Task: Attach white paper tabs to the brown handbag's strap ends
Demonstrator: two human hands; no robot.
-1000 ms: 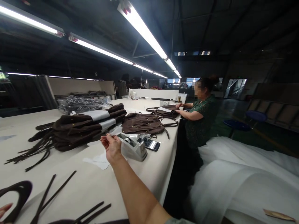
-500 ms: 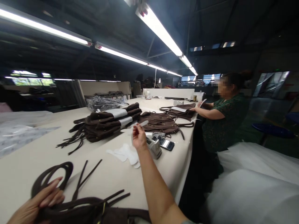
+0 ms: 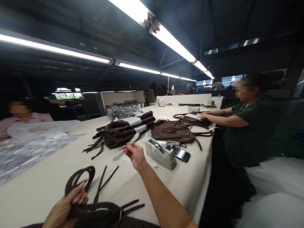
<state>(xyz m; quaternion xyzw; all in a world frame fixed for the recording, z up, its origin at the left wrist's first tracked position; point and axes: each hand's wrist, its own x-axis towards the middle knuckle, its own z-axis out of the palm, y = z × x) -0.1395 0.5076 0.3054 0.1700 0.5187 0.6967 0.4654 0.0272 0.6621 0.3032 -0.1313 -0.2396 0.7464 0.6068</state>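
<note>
In the near left, my left hand is closed around looped dark brown straps. They belong to a brown fabric bag at the bottom edge, partly out of view, with loose cord ends on it. My right hand pinches a thin white strip with wider rounded ends, held above the table. Just right of that hand stands a grey tape dispenser. White pieces lie on the table, partly hidden behind my right hand.
A phone lies beside the dispenser. Beyond it are a stack of brown bags with white bands, a flat brown bag and plastic wrap. Co-workers are at the right and left. Plastic sheeting covers the left side.
The view has turned left, showing another person there. My right hand has drawn back from the dispenser, and the white strip shows clearly in it. My left hand still grips the straps.
</note>
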